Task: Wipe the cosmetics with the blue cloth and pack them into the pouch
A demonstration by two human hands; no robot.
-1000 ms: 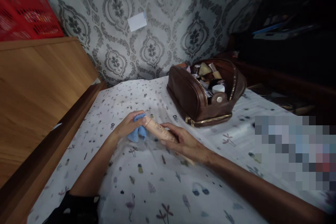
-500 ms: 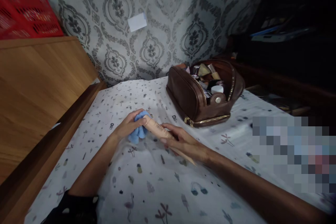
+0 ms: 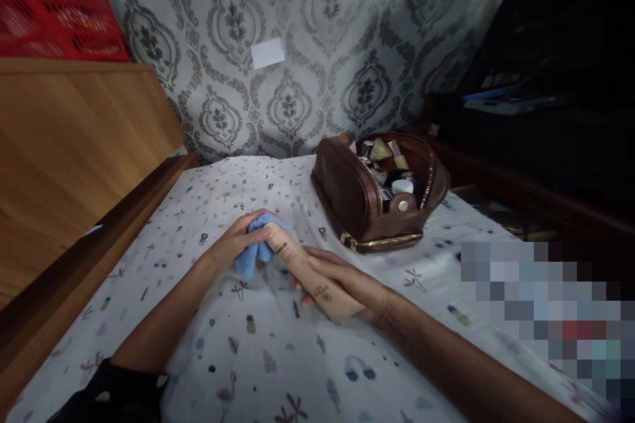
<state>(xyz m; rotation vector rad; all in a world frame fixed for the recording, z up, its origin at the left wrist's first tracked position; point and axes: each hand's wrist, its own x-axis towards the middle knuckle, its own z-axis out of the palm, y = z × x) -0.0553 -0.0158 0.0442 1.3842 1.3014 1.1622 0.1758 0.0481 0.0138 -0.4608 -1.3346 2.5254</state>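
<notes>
Between both hands lies a beige squeeze tube (image 3: 317,281) with dark print, slanting from upper left to lower right above the bed sheet. My right hand (image 3: 347,277) is wrapped round its wide body, the fingers partly hidden underneath. A blue cloth (image 3: 248,258) is bunched in my left hand (image 3: 233,241), pressed about the tube's narrow cap end with the thumb on top. The cap itself is covered by the cloth and fingers.
An unzipped brown toiletry bag (image 3: 347,188) full of cosmetics stands beyond my right hand. Patterned sheet (image 3: 268,370) spreads below. A wooden cabinet (image 3: 74,158) bearing a red basket (image 3: 64,13) borders the left; papered wall (image 3: 297,6) rises behind. At right is a blurred-out patch.
The tube has turned in my right hand, so its broad flat face with print now shows. The cloth stays at its cap end. The view has shifted slightly.
</notes>
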